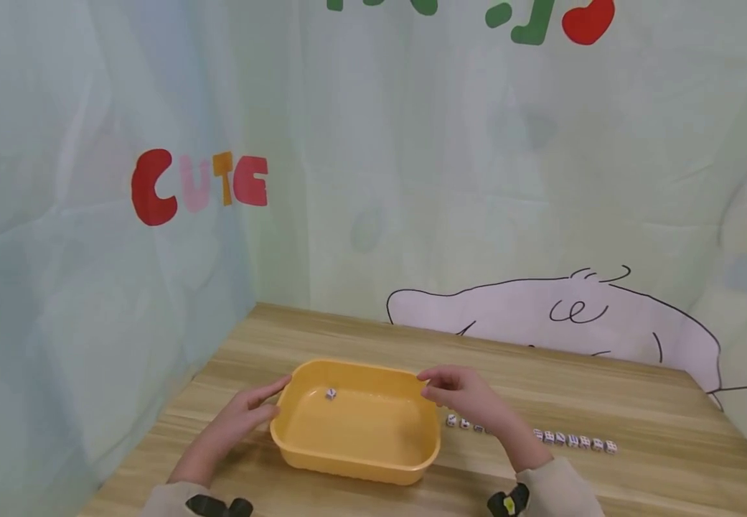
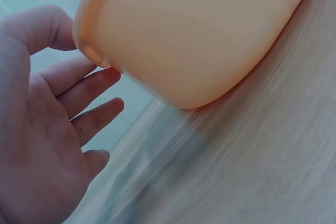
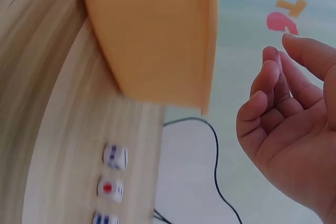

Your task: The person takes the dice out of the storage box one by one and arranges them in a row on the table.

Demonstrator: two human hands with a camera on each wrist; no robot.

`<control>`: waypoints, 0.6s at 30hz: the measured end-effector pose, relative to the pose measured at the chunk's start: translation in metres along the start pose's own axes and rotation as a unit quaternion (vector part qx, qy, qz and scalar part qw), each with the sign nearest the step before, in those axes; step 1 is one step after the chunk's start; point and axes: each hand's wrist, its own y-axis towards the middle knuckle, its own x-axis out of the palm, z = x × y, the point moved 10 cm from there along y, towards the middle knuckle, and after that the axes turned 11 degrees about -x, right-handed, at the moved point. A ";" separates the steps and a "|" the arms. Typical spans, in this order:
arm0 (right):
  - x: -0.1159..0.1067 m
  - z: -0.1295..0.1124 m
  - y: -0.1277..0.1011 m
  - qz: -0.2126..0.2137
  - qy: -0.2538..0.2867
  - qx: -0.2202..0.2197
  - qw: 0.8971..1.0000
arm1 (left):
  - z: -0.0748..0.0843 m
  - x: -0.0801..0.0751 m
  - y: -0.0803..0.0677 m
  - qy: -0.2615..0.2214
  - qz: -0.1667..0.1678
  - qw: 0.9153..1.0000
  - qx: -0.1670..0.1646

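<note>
— Where does the yellow tub (image 1: 356, 424) sit, and what are the hands doing around it?

— It stands on the wooden table (image 1: 638, 402), and both hands flank it. The left hand (image 1: 244, 416) lies at the tub's left end, fingers straight and spread; the left wrist view shows the fingertips (image 2: 107, 74) right at the tub's rim, touching or nearly so, I cannot tell which. Nothing is in its palm.

— And the right hand?

— The right hand (image 1: 460, 391) hovers over the tub's far right corner. From the head camera the fingers look drawn together, as if pinching, but nothing can be made out between them. The right wrist view settles it: the fingers (image 3: 268, 85) are loosely curled, the palm is bare, and there is a clear gap between hand and tub.

— Anything inside the tub?

— One small die (image 1: 331, 393), near the far wall, left of centre. Only the head view shows it; both wrist cameras see just the tub's outer wall.

— What lies beside the tub?

— A row of dice (image 1: 573, 439) runs along the table to the tub's right, partly hidden behind the right forearm. The right wrist view catches three of them close up (image 3: 113, 174), one with a red pip on top.
</note>
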 end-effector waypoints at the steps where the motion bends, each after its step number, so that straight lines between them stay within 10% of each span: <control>1: 0.005 -0.002 0.003 -0.003 0.003 -0.005 1.000 | 0.001 0.000 0.000 -0.001 -0.001 1.000 0.001; 18: 0.077 -0.024 0.055 -0.007 0.026 -0.015 1.000 | 0.001 0.001 0.000 0.003 0.000 1.000 0.004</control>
